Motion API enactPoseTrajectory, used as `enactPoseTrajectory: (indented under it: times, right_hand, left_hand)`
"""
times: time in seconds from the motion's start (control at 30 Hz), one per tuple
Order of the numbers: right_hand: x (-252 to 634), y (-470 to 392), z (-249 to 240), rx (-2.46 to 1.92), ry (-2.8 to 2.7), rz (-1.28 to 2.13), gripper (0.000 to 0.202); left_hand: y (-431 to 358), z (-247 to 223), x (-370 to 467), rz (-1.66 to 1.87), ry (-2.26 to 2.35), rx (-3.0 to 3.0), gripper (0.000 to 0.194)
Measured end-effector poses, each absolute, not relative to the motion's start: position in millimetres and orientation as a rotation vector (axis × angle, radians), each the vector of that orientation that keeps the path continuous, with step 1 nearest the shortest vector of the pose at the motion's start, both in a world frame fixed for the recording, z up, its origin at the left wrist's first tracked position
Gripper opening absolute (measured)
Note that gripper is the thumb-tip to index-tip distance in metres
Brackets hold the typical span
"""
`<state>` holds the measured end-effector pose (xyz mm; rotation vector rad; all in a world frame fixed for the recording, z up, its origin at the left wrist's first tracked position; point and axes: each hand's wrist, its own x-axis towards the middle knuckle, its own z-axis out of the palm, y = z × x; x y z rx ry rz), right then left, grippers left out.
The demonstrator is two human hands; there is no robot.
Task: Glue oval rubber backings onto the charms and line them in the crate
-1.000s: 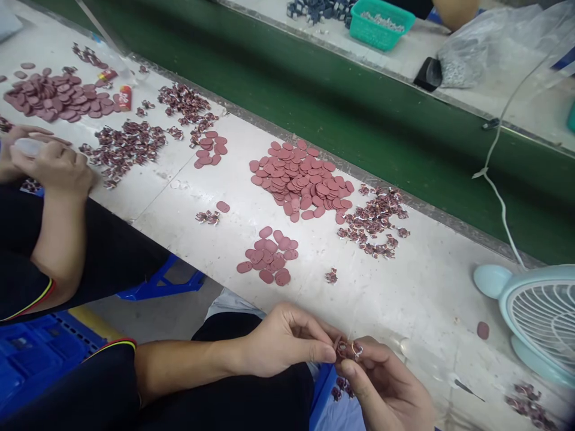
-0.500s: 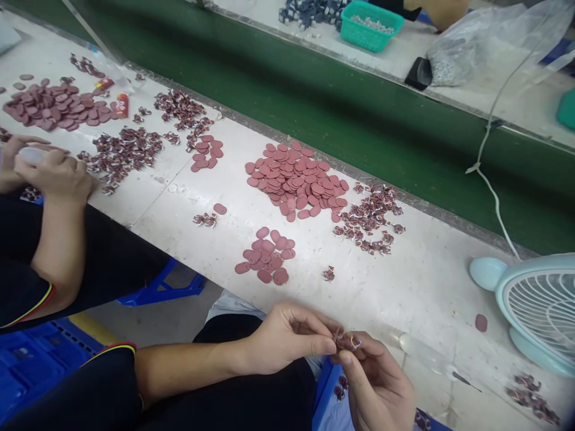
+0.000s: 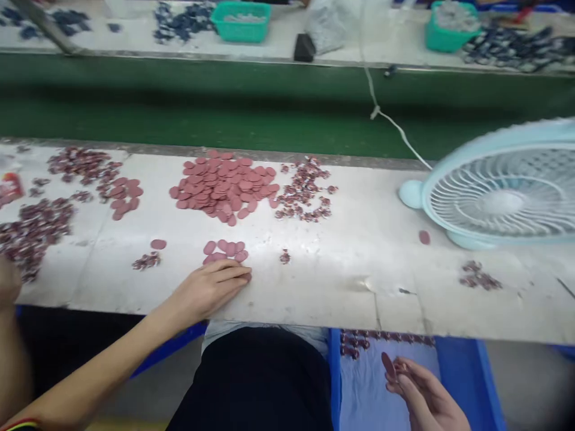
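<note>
- Right hand (image 3: 426, 389): thumb and fingers clamped on an oval disc (image 3: 388, 365), which stands edge-up at the fingertips; other brown matter shows there, too small to make out.
- Position of the disc: over the tray (image 3: 492, 389), below the near edge of the table (image 3: 359, 239).
- Tray: blue, lined with a pale sheet (image 3: 375, 395); brown parts (image 3: 354, 342) lie in rows toward its table side.
- Left hand (image 3: 213, 290): palm down, fingers close together, at the near side of the small pile (image 3: 224, 246) of reddish discs, some of which it covers; whether it grips one cannot be told.
- Large pile (image 3: 224, 185): reddish discs, heaped beyond the small pile.
- Cluster (image 3: 305, 190): brown and metallic pieces, just right of the large pile.
- Single piece (image 3: 284, 257): alone on the table, right of the small pile.
- Left of the small pile: a lone disc (image 3: 158, 244) near a few pieces (image 3: 147, 261).
- Fan (image 3: 507, 197): pale blue, at right, with a white cord (image 3: 399, 130) running up from behind it; another disc (image 3: 424, 237) lies near its base.
- Far bench (image 3: 278, 51): two green baskets (image 3: 242, 31), a black block (image 3: 304, 48) and a clear bag (image 3: 330, 27).
- Left edge: part of a co-worker's hand (image 3: 8, 281), blurred.
</note>
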<state>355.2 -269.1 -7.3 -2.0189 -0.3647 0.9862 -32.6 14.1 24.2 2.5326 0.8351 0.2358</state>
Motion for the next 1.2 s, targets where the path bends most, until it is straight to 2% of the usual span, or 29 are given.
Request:
enactPoseTrajectory:
  times: [0.17, 0.33, 0.57, 0.97, 1.1, 1.2]
  right_hand:
    - [372.0, -315.1, -85.1, -2.278, -0.364, 0.900, 0.047]
    - [359.9, -342.4, -147.8, -2.431, -0.450, 0.926, 0.034]
    - [351.1, -351.9, -177.4, -2.532, -0.557, 0.933, 0.035]
    - [352.9, -338.6, -179.7, -2.530, -0.480, 0.923, 0.027]
    - [351.9, -321.0, -139.0, -2.475, -0.277, 0.789, 0.039]
    - [341.5, -294.3, -85.7, -2.312, -0.164, 0.675, 0.048]
  left_hand:
    - [24.3, 24.0, -19.5, 0.169, 0.783, 2.489, 0.020]
    - [27.0, 28.0, -10.3, 0.141, 0.759, 2.363, 0.012]
    - [15.9, 43.8, -5.5, 0.339, 0.899, 1.979, 0.009]
    - [5.7, 34.1, 1.4, 0.606, 0.893, 1.449, 0.012]
    - [2.7, 32.2, -7.5, 0.627, 0.924, 1.158, 0.007]
    - [-6.2, 35.0, -11.0, 0.575, 0.891, 0.924, 0.021]
